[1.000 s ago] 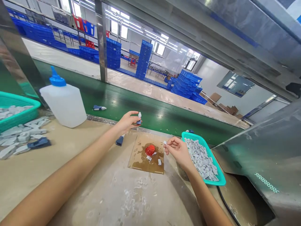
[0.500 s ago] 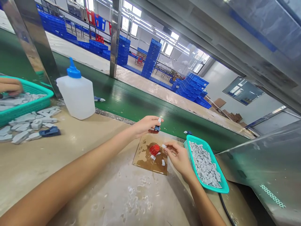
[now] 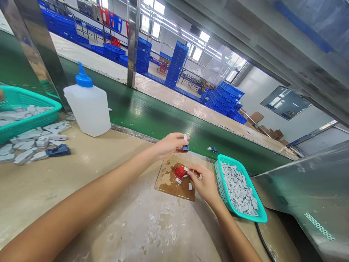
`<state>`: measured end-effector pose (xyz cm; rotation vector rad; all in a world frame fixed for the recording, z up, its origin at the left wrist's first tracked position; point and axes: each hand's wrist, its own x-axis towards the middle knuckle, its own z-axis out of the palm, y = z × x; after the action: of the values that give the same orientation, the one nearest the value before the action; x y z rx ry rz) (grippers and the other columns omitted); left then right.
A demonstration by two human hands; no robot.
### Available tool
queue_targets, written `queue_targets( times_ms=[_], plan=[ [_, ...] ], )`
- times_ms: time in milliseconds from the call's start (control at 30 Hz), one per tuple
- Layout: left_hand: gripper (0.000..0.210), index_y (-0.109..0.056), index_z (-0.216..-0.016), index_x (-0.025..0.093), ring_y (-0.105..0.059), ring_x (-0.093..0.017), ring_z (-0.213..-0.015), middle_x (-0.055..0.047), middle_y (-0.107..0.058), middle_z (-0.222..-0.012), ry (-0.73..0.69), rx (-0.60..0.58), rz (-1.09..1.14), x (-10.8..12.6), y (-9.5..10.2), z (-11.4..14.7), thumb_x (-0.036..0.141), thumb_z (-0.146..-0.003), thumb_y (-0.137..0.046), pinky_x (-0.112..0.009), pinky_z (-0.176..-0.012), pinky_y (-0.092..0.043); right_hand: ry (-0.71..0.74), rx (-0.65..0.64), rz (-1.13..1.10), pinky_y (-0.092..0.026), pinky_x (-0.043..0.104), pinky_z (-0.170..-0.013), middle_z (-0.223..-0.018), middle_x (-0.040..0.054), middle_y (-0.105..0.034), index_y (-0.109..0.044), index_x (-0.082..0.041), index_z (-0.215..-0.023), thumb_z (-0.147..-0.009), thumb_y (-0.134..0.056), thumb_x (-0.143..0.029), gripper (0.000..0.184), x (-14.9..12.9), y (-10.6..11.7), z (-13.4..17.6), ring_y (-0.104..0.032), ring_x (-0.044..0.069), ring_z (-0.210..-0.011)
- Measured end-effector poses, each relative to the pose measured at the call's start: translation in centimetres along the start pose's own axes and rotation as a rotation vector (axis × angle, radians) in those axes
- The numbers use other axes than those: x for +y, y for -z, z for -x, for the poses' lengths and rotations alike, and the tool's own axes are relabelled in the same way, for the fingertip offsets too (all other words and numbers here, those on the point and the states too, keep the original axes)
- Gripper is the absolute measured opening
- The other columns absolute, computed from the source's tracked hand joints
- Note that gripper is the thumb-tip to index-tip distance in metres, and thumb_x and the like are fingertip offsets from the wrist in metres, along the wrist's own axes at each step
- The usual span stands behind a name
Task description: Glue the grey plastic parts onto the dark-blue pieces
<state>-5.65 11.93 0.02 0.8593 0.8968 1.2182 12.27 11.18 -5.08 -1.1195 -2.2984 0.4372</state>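
Observation:
My left hand [image 3: 172,144] is closed on a dark blue plastic part [image 3: 185,147] with a light grey piece [image 3: 185,137] standing up from it. Between thumb and fingers, my right hand [image 3: 203,181] pinches a small light grey plastic piece [image 3: 186,169] at the red cap [image 3: 179,172]; whether it touches the cap I cannot tell. The cap sits on a wet brown square sheet [image 3: 169,187]. Loose grey pieces lie on that sheet, one of them a small block [image 3: 190,186] near its right edge.
A teal basket [image 3: 260,215] of small grey pieces stands at right. At left are a white bottle [image 3: 87,109] with blue nozzle, a pile of grey parts [image 3: 27,145], a dark blue part [image 3: 58,150] and another teal basket [image 3: 32,122]. A green conveyor belt [image 3: 141,112] runs behind.
My right hand has moved left, bringing its grey piece to the red cap. My left hand's part has turned slightly. Another person's hand has mostly left the left basket. Parts on the belt have shifted left.

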Motion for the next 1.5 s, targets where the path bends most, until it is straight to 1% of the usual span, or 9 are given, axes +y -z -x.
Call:
queue_targets(
  times_ms=[167, 367, 467, 567, 800, 900, 1067, 1233, 1500],
  plan=[
    [0.022, -0.047, -0.078, 0.015, -0.062, -0.011, -0.066, 0.000, -0.061, -0.067, -0.047, 0.004, 0.068, -0.5, 0.4, -0.5, 0.012, -0.065, -0.065, -0.035, -0.083, -0.045, 0.016, 0.009, -0.004, -0.044, 0.025, -0.056, -0.073, 0.0048, -0.065, -0.065, -0.018, -0.080, -0.076, -0.050, -0.021, 0.016, 0.1, 0.0, 0.0, -0.054, 0.014, -0.059],
    [0.028, -0.050, -0.084, 0.017, -0.063, -0.014, -0.054, 0.001, -0.061, -0.059, 0.026, 0.047, -0.134, -0.6, 0.6, -0.7, 0.026, -0.064, -0.067, -0.032, -0.066, -0.050, 0.049, 0.070, 0.000, -0.044, 0.025, -0.055, -0.072, 0.0041, -0.064, -0.065, -0.019, -0.078, -0.077, -0.050, -0.022, 0.015, -0.3, 0.3, 0.0, -0.053, 0.013, -0.057],
    [0.030, -0.054, -0.081, 0.015, -0.062, -0.013, -0.059, 0.000, -0.062, -0.063, 0.019, 0.045, -0.093, -0.9, 0.6, -0.7, 0.019, -0.057, -0.072, -0.031, -0.071, -0.049, 0.048, 0.136, 0.006, -0.044, 0.025, -0.056, -0.072, 0.0044, -0.064, -0.065, -0.018, -0.080, -0.076, -0.050, -0.021, 0.016, -0.6, 0.9, 0.0, -0.052, 0.014, -0.058],
    [0.026, -0.059, -0.072, 0.012, -0.061, -0.013, -0.068, -0.002, -0.064, -0.069, -0.017, 0.006, -0.081, -1.1, 0.6, -0.8, 0.010, -0.050, -0.072, -0.031, -0.078, -0.046, 0.029, 0.096, 0.041, -0.043, 0.025, -0.055, -0.070, 0.0039, -0.064, -0.066, -0.018, -0.079, -0.075, -0.051, -0.017, 0.016, -0.8, 1.5, 0.0, -0.052, 0.014, -0.056],
    [0.015, -0.062, -0.068, 0.015, -0.056, -0.013, -0.074, -0.002, -0.061, -0.072, -0.070, 0.000, -0.306, -1.5, 0.4, -0.7, 0.011, -0.054, -0.065, -0.028, -0.074, -0.044, -0.004, 0.106, 0.009, -0.043, 0.025, -0.054, -0.069, 0.0040, -0.065, -0.067, -0.018, -0.076, -0.074, -0.053, -0.018, 0.014, -1.0, 2.0, 0.1, -0.053, 0.014, -0.056],
    [0.016, -0.061, -0.071, 0.016, -0.056, -0.014, -0.073, -0.001, -0.061, -0.070, -0.086, -0.046, -0.379, -1.8, 0.4, -0.6, 0.017, -0.056, -0.065, -0.028, -0.072, -0.044, -0.005, 0.180, -0.049, -0.044, 0.026, -0.058, -0.074, 0.0043, -0.066, -0.067, -0.018, -0.077, -0.075, -0.053, -0.020, 0.014, -0.8, 2.0, -0.1, -0.055, 0.015, -0.061],
    [0.018, -0.059, -0.074, 0.017, -0.056, -0.015, -0.073, -0.001, -0.060, -0.070, -0.131, -0.070, -0.563, -1.9, 0.2, -0.5, 0.024, -0.057, -0.064, -0.029, -0.070, -0.043, -0.069, 0.087, -0.168, -0.045, 0.027, -0.059, -0.070, 0.0037, -0.066, -0.067, -0.019, -0.071, -0.070, -0.058, -0.019, 0.010, -0.7, 2.6, -0.4, -0.057, 0.016, -0.063],
    [0.020, -0.054, -0.072, 0.017, -0.058, -0.014, -0.071, -0.003, -0.063, -0.081, -0.106, -0.135, -0.542, -2.1, -0.3, -0.2, 0.023, -0.056, -0.065, -0.029, -0.067, -0.045, -0.127, 0.298, -0.455, -0.048, 0.028, -0.066, -0.075, 0.0025, -0.066, -0.066, -0.020, -0.074, -0.069, -0.059, -0.021, 0.009, -0.7, 3.3, -0.6, -0.058, 0.015, -0.071],
    [0.020, -0.056, -0.072, 0.016, -0.060, -0.015, -0.070, -0.001, -0.063, -0.074, -0.099, -0.164, -0.531, -2.3, -1.3, 0.3, 0.020, -0.055, -0.065, -0.029, -0.067, -0.046, -0.070, 0.300, -0.494, -0.051, 0.028, -0.066, -0.078, 0.0032, -0.064, -0.067, -0.021, -0.073, -0.068, -0.061, -0.019, 0.008, -0.4, 2.7, -0.6, -0.058, 0.015, -0.074]
  ],
)
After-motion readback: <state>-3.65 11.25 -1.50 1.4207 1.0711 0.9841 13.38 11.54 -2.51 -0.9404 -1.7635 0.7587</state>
